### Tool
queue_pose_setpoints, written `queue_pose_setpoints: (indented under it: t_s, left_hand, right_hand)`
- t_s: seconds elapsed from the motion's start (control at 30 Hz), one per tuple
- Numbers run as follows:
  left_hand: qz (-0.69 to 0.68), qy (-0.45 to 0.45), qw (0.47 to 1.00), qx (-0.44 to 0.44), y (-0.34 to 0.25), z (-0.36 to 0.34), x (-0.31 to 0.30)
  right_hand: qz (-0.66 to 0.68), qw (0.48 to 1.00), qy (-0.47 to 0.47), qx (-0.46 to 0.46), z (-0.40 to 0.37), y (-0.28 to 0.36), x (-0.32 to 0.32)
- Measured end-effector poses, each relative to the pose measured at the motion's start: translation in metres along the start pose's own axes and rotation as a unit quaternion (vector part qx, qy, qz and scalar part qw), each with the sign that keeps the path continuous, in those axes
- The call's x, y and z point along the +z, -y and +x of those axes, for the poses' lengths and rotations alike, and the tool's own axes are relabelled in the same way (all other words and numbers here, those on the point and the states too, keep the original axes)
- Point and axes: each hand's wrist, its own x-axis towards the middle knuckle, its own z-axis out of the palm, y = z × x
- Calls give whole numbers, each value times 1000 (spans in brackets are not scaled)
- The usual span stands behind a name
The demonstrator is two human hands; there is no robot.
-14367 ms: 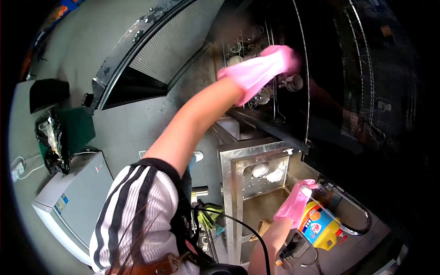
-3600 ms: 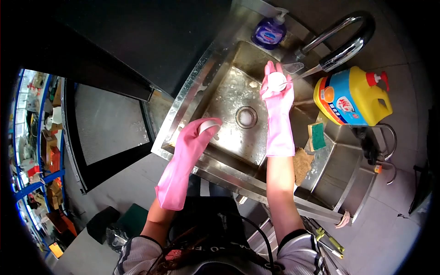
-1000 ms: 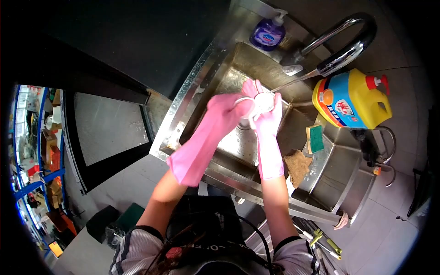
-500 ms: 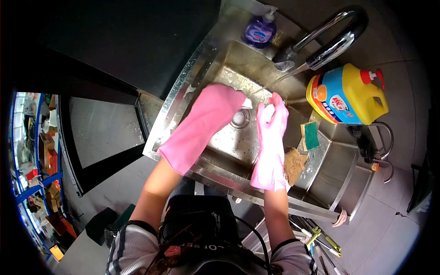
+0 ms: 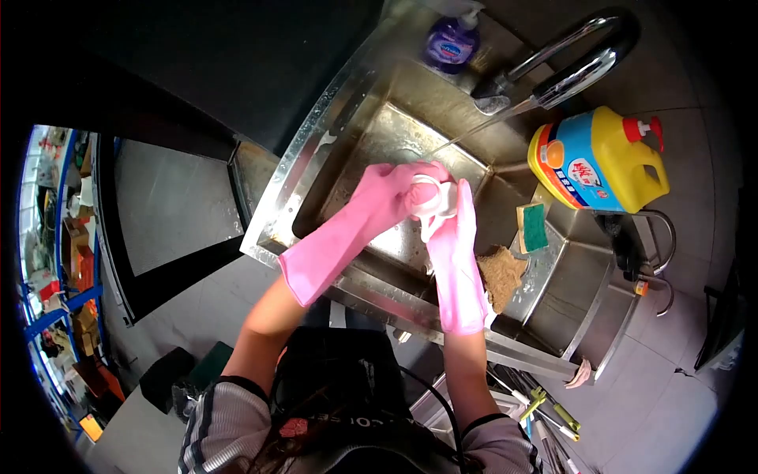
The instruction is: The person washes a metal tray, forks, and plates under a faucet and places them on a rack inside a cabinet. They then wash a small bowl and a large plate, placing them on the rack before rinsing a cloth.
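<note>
Both my hands wear pink rubber gloves and meet over the sink basin (image 5: 395, 134). Between them is a small white cup-like piece (image 5: 431, 212) with a round rim and a pointed end towards me. My left hand (image 5: 399, 186) closes round it from the left, pink glove showing inside the rim. From the right, my right hand (image 5: 458, 221) grips the same piece, its fingers pointing up along the side. A thin stream of water from the faucet (image 5: 564, 83) falls into the basin just beyond my hands.
A purple soap bottle (image 5: 452, 43) stands at the back rim. To the right are a large yellow detergent jug (image 5: 604, 162), a green-and-yellow sponge (image 5: 534, 227) and a brown cloth (image 5: 501, 276). A dark-framed mesh panel (image 5: 178, 209) is left of the sink.
My hands have come together, the left moving right and slightly towards me, the right shifting left and closer. The white piece now shows its round rim between both gloves.
</note>
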Motion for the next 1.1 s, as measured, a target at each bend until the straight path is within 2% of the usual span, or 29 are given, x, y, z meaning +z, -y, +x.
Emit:
queue_pose_setpoints:
  t_s: [0.03,0.1,0.17,0.23,0.3,0.37,0.43,0.53,0.57,0.63,0.7,0.8,0.87,0.97,1.0,1.07,1.1]
  left_hand:
    - [-20,-22,999,-15,-3,-2,6]
    - [-62,-68,995,-42,-12,-5,19]
    - [-156,-120,980,16,-6,-3,26]
    - [-167,-105,980,36,-10,-8,22]
    - [-195,-80,977,-7,-14,-9,17]
    - [-277,-76,953,-91,-14,-6,13]
    - [-41,-48,997,-42,-10,-15,7]
    - [183,4,983,16,-23,-30,-3]
    - [235,22,971,33,-29,-35,-7]
    - [214,45,976,18,-20,-33,-18]
    - [208,58,976,-14,-29,-40,-20]
    - [239,53,968,-60,-39,-48,-23]
    - [282,44,956,-61,-34,-47,-27]
    - [398,5,915,72,-20,-49,-35]
    - [417,-3,904,99,-22,-51,-36]
    - [455,-16,877,153,-27,-51,-36]
    - [433,-32,883,180,-26,-53,-37]
  right_hand:
    - [2,999,38,-8,-1,-3,9]
    - [35,998,30,-29,-1,-17,21]
    - [64,996,53,-34,1,-21,24]
    - [89,990,104,-23,1,-23,21]
    - [37,997,69,-9,-3,-22,28]
    - [11,999,47,11,-8,-20,37]
    - [8,999,34,39,-14,-16,40]
    - [-114,993,26,18,-11,-13,41]
    - [-274,956,16,101,-9,2,43]
    - [-471,871,25,137,-10,16,48]
    - [-558,821,35,115,-15,21,50]
    - [-593,796,44,117,-20,15,50]
    - [-585,797,46,142,-22,11,53]
    - [-462,866,59,181,-22,2,50]
    - [-387,901,81,178,-20,-2,43]
    - [-333,932,63,128,-13,-18,14]
    - [-305,945,55,102,-13,-22,11]
